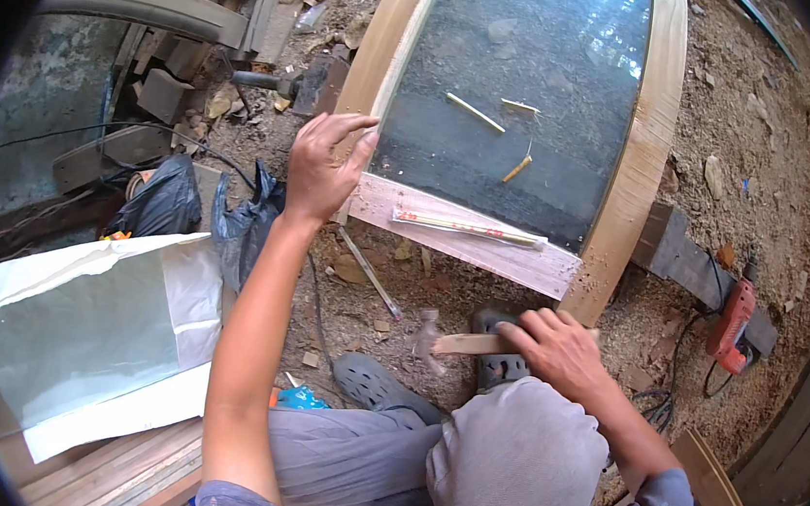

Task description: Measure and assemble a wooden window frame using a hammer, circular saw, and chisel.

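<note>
My left hand (pixel 327 167) is at the left rail of a wooden-framed glass panel (pixel 507 63), thumb and index fingertips close together at its inner edge; what they hold, if anything, is too small to make out. My right hand (pixel 552 350) grips the wooden handle of a claw hammer (pixel 427 343), below the frame's lower rail (pixel 463 259). On that rail lies a long clear packet of thin sticks (pixel 469 231). Several short pale sticks (pixel 477 113) rest on the glass.
A red power drill (pixel 734 324) with a cord lies at right. At left are another glass pane (pixel 86 330) with white wrapping, black plastic bags (pixel 161 200) and wood scraps (pixel 161 98) on debris-strewn ground. A grey cloth-covered rounded shape (pixel 516 464) fills the lower centre, beside grey clogs (pixel 373 384).
</note>
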A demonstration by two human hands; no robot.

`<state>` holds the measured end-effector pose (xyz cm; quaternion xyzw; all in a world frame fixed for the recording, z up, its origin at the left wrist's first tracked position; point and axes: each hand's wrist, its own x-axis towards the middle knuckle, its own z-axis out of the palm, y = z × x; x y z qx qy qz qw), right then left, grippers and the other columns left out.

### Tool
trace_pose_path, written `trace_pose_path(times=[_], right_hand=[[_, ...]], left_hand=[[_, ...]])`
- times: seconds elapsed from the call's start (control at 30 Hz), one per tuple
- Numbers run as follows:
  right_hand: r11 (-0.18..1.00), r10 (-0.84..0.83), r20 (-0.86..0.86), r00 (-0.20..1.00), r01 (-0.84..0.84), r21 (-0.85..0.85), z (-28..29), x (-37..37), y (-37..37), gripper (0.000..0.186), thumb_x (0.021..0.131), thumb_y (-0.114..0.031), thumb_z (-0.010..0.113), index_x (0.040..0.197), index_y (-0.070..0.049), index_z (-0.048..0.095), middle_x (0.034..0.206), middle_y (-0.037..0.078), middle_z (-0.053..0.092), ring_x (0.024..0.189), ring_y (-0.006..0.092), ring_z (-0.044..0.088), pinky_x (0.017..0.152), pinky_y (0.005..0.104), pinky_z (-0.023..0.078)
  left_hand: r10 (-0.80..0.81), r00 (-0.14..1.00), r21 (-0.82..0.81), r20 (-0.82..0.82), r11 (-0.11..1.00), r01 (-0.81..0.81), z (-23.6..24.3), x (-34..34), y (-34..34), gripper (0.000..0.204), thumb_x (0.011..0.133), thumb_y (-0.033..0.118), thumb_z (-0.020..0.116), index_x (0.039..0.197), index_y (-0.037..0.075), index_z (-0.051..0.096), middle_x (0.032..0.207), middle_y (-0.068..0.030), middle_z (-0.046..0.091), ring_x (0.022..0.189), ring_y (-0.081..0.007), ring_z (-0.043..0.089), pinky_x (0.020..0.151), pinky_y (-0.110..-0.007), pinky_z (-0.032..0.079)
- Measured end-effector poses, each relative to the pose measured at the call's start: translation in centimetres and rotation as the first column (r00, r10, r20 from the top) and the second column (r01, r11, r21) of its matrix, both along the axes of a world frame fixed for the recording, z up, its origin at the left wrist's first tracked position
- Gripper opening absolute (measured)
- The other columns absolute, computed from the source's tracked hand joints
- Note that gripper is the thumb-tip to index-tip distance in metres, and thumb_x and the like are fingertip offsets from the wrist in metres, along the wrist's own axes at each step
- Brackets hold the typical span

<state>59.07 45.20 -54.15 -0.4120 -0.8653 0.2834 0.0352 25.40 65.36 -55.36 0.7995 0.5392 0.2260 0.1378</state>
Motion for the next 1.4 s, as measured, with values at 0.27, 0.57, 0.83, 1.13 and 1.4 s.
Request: trace_pose_path(times=[0.27, 0.57, 0.83, 1.13, 1.4], right_hand=[[0.631, -0.763, -0.029, 0.646, 0.753, 0.189, -0.5, 8.5, -10.0, 0.035, 0.076, -0.005, 0.074, 0.108, -0.01, 0.063, 0.096, 0.014, 0.06, 0.086, 0.0388, 0.061, 0.071, 0.0464, 0.048], [0.265, -0.933, 0.291, 0.211, 0.951, 0.159, -6.3, 17.3, -17.9, 0.043, 0.082, -0.006, 0.072, 0.12, -0.007, 0.053, 0.111, 0.02, 0.058, 0.099, 0.048, 0.059, 0.079, 0.0521, 0.048], [0.368, -0.917, 0.236, 0.321, 0.91, 0.193, -8.8, 16.9, -16.3, 0.047, 0.082, -0.009, 0.074, 0.124, -0.007, 0.054, 0.116, 0.018, 0.058, 0.105, 0.044, 0.06, 0.085, 0.0488, 0.049], [0.41, -0.911, 0.074, 0.406, 0.868, 0.281, -6.5, 15.0, -14.5, 0.045, 0.087, -0.01, 0.072, 0.129, -0.006, 0.058, 0.13, 0.018, 0.059, 0.122, 0.0401, 0.055, 0.105, 0.0471, 0.045], [0.402, -0.892, 0.257, 0.372, 0.912, 0.075, -7.0, 18.6, -15.2, 0.044, 0.086, -0.021, 0.075, 0.123, -0.005, 0.061, 0.119, 0.019, 0.064, 0.112, 0.04, 0.06, 0.095, 0.0467, 0.049]], left_hand=[[0.133, 0.983, -0.074, 0.129, 0.989, -0.125, -1.6, -1.8, -2.4, 0.014, 0.087, 0.01, 0.077, 0.1, 0.006, 0.078, 0.092, -0.0104, 0.075, 0.086, -0.0236, 0.071, 0.09, -0.036, 0.052], [0.046, 0.977, -0.2, 0.207, 0.98, -0.004, -0.9, -0.8, -4.5, 0.013, 0.093, 0.007, 0.072, 0.105, 0.002, 0.074, 0.087, -0.0039, 0.067, 0.08, -0.012, 0.062, 0.075, -0.025, 0.049], [-0.065, 0.998, -0.165, -0.028, 0.985, 0.059, 3.0, -2.8, -6.7, 0.023, 0.087, 0.008, 0.079, 0.079, 0.004, 0.058, 0.069, 0.0013, 0.043, 0.059, -0.0101, 0.037, 0.053, -0.028, 0.03], [-0.223, 0.974, -0.109, -0.032, 0.97, 0.218, 1.4, -4.6, -8.3, 0.046, 0.092, -0.004, 0.066, 0.062, 0.004, 0.031, 0.056, -0.0075, 0.029, 0.047, -0.018, 0.027, 0.047, -0.035, 0.023], [-0.284, 0.959, -0.194, 0.009, 0.94, 0.28, 2.1, -3.8, -8.2, 0.038, 0.078, -0.012, 0.062, 0.064, 0.004, 0.032, 0.058, -0.0096, 0.033, 0.049, -0.022, 0.034, 0.048, -0.036, 0.028]])
